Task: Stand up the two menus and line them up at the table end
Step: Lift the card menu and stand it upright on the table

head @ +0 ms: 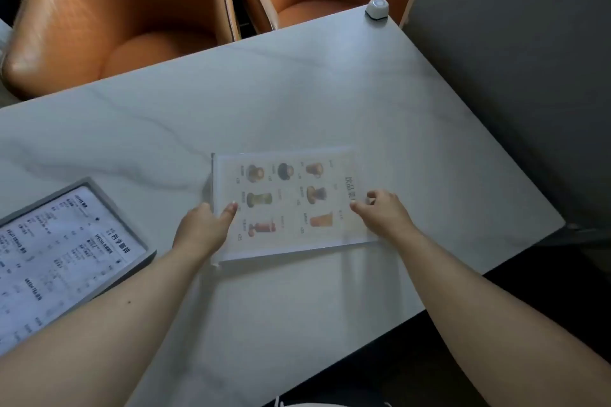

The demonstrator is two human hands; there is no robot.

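Between the two hands lay the drinks menu [291, 205], flat on the pale marble table [297, 92], its pictures of cups and glasses turned sideways. At its left edge sat the left hand [203, 230], thumb pressed on top of the clear cover and the other fingers tucked at or under the edge; whether they gripped it from below could not be seen. On the far side the right hand [383, 211] rested on the sheet beside the printed title, fingers curled loosely, fingertips touching the surface, not closed around anything I could make out. Both bare forearms reached in from the near edge of the table.

Off to the left of the left hand, well apart from it, lay the second menu [62, 248], a text list in a grey frame, also flat, running off the picture's edge.

Beyond both hands, at the far corner, a small white call button [377, 8] stood on the table. Past the far edge, two orange chairs [115, 16] were tucked in.
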